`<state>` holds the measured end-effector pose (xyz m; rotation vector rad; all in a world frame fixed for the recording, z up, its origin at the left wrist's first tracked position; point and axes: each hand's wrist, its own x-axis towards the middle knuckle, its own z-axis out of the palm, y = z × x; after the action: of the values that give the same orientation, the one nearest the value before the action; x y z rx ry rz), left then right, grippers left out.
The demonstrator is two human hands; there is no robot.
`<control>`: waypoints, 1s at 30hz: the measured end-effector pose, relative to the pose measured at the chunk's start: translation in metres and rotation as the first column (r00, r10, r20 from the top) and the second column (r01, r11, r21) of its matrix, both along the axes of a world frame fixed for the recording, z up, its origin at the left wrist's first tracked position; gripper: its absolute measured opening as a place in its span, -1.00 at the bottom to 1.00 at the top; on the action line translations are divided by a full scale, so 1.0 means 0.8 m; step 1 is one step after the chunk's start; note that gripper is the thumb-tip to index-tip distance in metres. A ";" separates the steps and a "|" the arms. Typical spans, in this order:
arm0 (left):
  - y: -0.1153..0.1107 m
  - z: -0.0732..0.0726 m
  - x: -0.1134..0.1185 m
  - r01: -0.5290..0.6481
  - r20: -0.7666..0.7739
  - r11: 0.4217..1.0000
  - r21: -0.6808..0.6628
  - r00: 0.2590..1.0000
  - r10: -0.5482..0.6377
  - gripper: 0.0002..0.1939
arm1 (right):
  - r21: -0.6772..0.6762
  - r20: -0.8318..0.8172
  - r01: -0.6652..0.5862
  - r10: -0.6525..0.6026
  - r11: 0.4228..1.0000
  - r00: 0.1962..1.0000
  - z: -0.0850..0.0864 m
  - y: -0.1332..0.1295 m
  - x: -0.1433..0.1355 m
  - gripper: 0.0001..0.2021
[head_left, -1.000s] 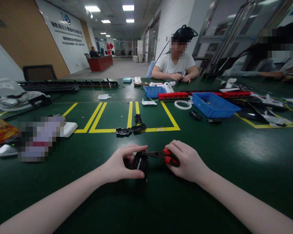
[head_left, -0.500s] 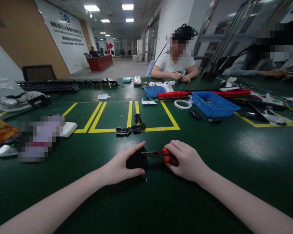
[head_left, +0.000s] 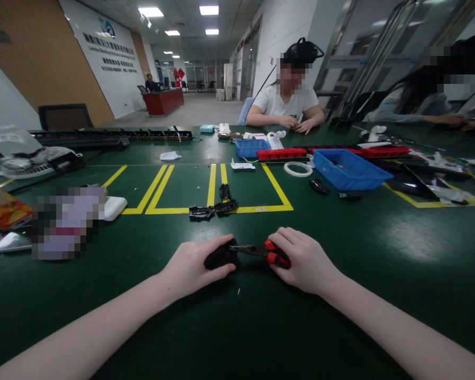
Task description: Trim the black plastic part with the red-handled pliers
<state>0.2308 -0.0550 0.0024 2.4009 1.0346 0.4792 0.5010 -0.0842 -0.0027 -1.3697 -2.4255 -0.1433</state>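
My left hand (head_left: 192, 264) grips a small black plastic part (head_left: 220, 255) between thumb and fingers, low over the table. My right hand (head_left: 303, 259) is wrapped round the red handles of needle-nose pliers (head_left: 257, 250). Their jaws point left, and the tips meet the upper right edge of the black part; whether they pinch something there is too small to tell. A tiny white sliver (head_left: 239, 291) lies on the table just below the hands. Beyond them, several black plastic pieces (head_left: 226, 206) rest by the yellow tape.
Across the green table (head_left: 162, 338) stand a large blue bin (head_left: 350, 177) and a smaller blue bin (head_left: 251, 148). A white tape roll (head_left: 298, 169) and black parts (head_left: 319, 186) lie nearby. At left is a white box-like object (head_left: 114, 208). A person (head_left: 287, 108) sits opposite.
The black part has turned in my left hand, and its fingers and thumb have drawn closer together. The pliers stay at its edge, with my right hand almost still. The view has shifted slightly.
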 end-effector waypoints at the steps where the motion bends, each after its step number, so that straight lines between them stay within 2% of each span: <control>1: 0.001 -0.002 -0.001 0.007 -0.013 1.000 0.029 1.000 -0.007 -0.44 | 0.005 0.005 -0.002 0.002 1.000 1.000 0.000 0.000 0.000 -0.71; 7: 0.001 -0.006 -0.001 0.027 -0.040 0.991 0.128 0.999 -0.022 -0.47 | 0.021 0.011 -0.023 0.023 1.000 1.000 0.000 -0.001 0.000 -0.72; 9: -0.001 -0.002 0.000 0.031 -0.028 0.996 0.079 0.999 -0.029 -0.52 | 0.035 0.005 -0.040 0.040 0.999 0.999 -0.001 0.000 0.001 -0.72; 13: -0.005 0.012 0.002 0.064 0.028 0.991 -0.120 0.998 -0.061 -0.64 | 0.092 -0.008 -0.062 0.063 0.994 0.998 -0.001 0.001 0.002 -0.70; 16: -0.003 0.017 0.002 0.089 0.063 0.978 -0.189 0.995 -0.078 -0.66 | 0.129 -0.031 -0.059 0.064 0.990 0.997 -0.001 0.002 0.002 -0.69; 22: -0.002 0.016 0.001 0.092 0.115 0.971 -0.219 0.991 -0.067 -0.62 | 0.142 -0.037 -0.052 0.058 0.988 0.998 -0.002 0.004 0.005 -0.66; 26: -0.007 0.016 0.003 0.134 0.102 0.970 -0.203 0.988 -0.116 -0.61 | 0.122 -0.043 -0.034 0.040 0.992 0.998 -0.003 0.003 0.004 -0.69; 30: -0.013 0.015 0.007 0.118 0.104 0.970 -0.212 0.990 -0.097 -0.62 | 0.104 -0.030 -0.035 0.038 0.994 0.999 -0.003 0.000 -0.001 -0.70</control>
<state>0.2361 -0.0658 0.0147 2.2054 0.8640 0.4116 0.5003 -0.0842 -0.0053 -1.2724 -2.3798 -0.2331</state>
